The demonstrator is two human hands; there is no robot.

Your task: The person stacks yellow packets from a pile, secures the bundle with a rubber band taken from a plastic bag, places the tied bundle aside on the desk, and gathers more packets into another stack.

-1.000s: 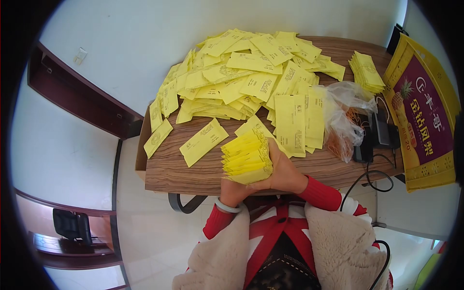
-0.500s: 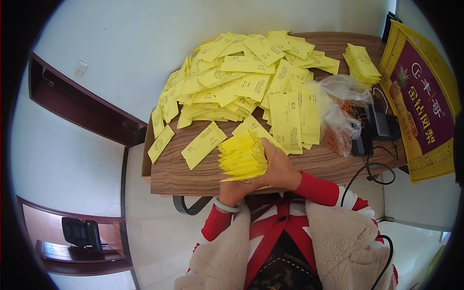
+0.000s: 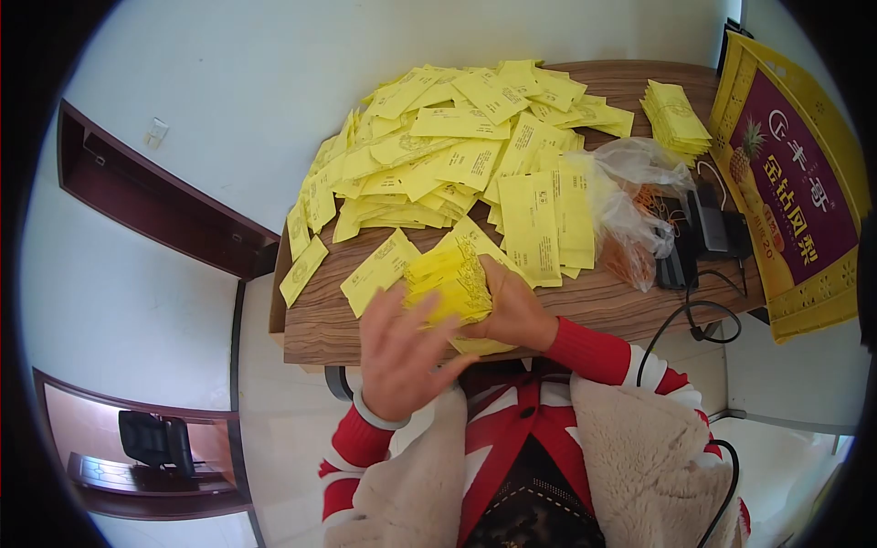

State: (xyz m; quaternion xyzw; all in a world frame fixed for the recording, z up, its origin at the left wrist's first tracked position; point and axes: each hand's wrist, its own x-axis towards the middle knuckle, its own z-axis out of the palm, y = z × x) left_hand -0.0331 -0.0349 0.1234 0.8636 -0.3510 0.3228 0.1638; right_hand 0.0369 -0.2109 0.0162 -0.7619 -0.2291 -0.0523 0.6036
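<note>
A thick bundle of yellow packets (image 3: 449,281) is gripped at its right side by my right hand (image 3: 517,309), near the table's front edge. My left hand (image 3: 402,352), slightly blurred, has its fingers spread over the bundle's left side; whether the fingertips touch it is unclear. Beyond the bundle lies a large heap of yellow packets (image 3: 429,151) on the wood-grain table (image 3: 320,333). Single packets lie just left of and behind the bundle.
A clear plastic bag (image 3: 630,196) with orange bands sits right of the heap. Beside it are black devices (image 3: 713,224) with cables. A smaller packet stack (image 3: 676,119) is at the back right, next to a yellow and purple box (image 3: 786,183).
My left hand has come out from under the bundle and moved up to its left side with fingers spread. My right hand still holds the bundle, now tilted a little differently.
</note>
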